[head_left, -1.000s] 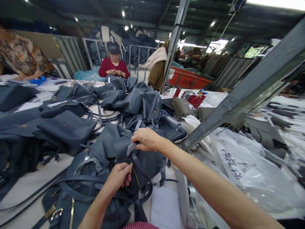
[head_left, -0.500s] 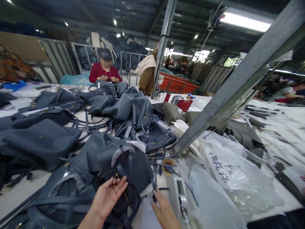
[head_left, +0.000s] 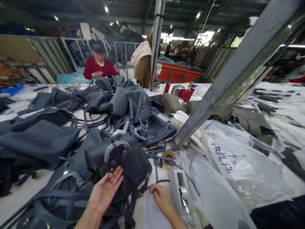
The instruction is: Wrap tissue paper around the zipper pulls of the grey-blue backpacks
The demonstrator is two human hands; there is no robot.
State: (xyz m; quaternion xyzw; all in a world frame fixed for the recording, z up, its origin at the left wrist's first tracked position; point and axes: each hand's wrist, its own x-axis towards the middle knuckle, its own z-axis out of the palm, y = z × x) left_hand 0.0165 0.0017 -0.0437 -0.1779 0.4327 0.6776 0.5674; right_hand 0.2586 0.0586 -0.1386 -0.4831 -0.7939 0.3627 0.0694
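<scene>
My left hand (head_left: pixel 105 190) lies palm up and open on a dark blue-grey leather bag (head_left: pixel 128 160), its fingertips under a small brass fitting on the bag's strap. My right hand (head_left: pixel 161 199) rests low on the table beside the bag, fingers curled at the end of a thin dark strap (head_left: pixel 154 183). Whether it grips the strap I cannot tell. The bag's handle is wrapped in clear film (head_left: pixel 114 148).
Several more grey bags (head_left: pixel 38 140) cover the table. A tape roll (head_left: pixel 169 158) and a white dispenser (head_left: pixel 179 190) sit right of my hand. Clear plastic bags (head_left: pixel 238 168) lie at right under a slanted steel beam (head_left: pixel 228 82). A person in red (head_left: pixel 98 66) sits opposite.
My right hand came off the bag's film-wrapped handle and dropped to the table near the strap. My left hand opened palm up. The view swung slightly to the right.
</scene>
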